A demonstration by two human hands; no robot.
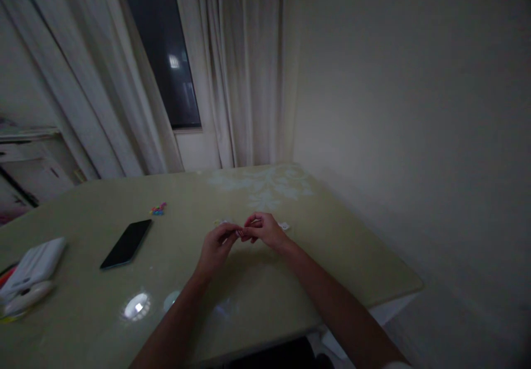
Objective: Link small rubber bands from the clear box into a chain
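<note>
Above the middle of the table, my left hand [216, 247] and my right hand [265, 229] meet at the fingertips. Both are closed in a pinch around a tiny reddish-and-white piece [239, 233], too small to name and partly covered by the fingers. Just behind my left hand lies a small pale item [224, 222], mostly hidden. A little white piece [284, 225] rests on the table to the right of my right hand, partly behind it.
The glossy greenish table [186, 192] carries a black smartphone [126, 243] to the left. Beyond it sits a little heap of bright coloured pieces [158, 209]. White objects [35, 266] stand at the left edge. A wall [406, 136] borders the table's right side.
</note>
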